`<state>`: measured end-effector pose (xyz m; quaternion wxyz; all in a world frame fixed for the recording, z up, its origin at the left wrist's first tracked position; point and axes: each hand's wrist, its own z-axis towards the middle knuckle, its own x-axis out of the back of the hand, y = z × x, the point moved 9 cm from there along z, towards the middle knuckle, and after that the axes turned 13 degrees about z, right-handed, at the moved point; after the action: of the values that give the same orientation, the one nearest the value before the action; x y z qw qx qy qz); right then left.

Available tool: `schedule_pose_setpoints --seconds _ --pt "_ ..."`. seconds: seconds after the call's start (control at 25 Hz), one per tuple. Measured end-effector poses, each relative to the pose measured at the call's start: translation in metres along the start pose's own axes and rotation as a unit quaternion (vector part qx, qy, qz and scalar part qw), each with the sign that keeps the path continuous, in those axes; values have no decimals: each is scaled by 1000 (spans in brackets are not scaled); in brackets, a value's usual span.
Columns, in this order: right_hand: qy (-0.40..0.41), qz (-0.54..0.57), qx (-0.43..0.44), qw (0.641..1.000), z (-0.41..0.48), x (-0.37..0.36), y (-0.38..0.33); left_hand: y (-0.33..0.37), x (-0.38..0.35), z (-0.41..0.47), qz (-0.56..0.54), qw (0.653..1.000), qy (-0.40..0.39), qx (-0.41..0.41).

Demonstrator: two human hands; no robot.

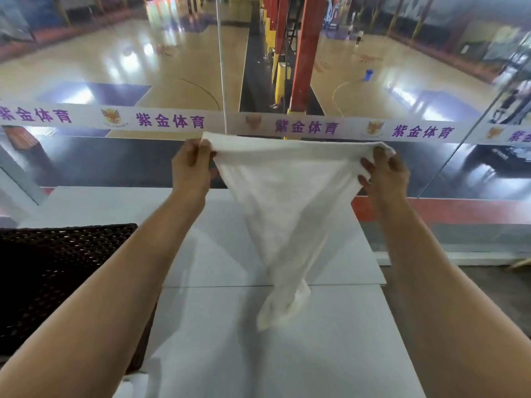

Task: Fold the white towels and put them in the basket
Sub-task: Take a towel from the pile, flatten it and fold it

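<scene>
Basket [43,268] part behind L arm [115,297]; towel [287,196] blurry

White counter [218,254] at the bottom, glass wall [86,165] across the middle with a purple-lettered strip [161,122], shiny wood court floor [129,61] behind, red posts [304,53] at upper middle

The towel [287,196] is thin white cloth, matt and soft-looking. It goes kinda see-through where it's pulled taut between the left hand [191,168] and right hand [385,176] pinching its top corners, and it's crumpled where it hangs below the grip. Under that hanging end the table [215,254] is a smooth white top with a dull sheen. Down left of the grip, the basket [57,268] is dark woven wicker-type stuff, rough and bumpy. Past the grip there's glossy glass [115,162] with a matt printed strip [172,122], then a shiny varnished wood floor [129,61].
</scene>
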<state>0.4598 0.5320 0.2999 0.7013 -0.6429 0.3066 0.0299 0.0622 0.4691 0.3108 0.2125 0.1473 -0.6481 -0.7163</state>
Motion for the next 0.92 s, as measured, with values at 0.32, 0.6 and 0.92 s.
schedule_pose_setpoints --seconds 0.32,0.6,0.92 --pt "-81 83 260 959 -42 -31 -154 130 18 -26 -104 979 1 -175" --pt "-16 -82 162 983 -131 83 -30 -16 68 -124 -1 997 -35 -74" --pt "59 -221 -67 971 -271 233 152 -236 132 -256 149 975 -80 141"
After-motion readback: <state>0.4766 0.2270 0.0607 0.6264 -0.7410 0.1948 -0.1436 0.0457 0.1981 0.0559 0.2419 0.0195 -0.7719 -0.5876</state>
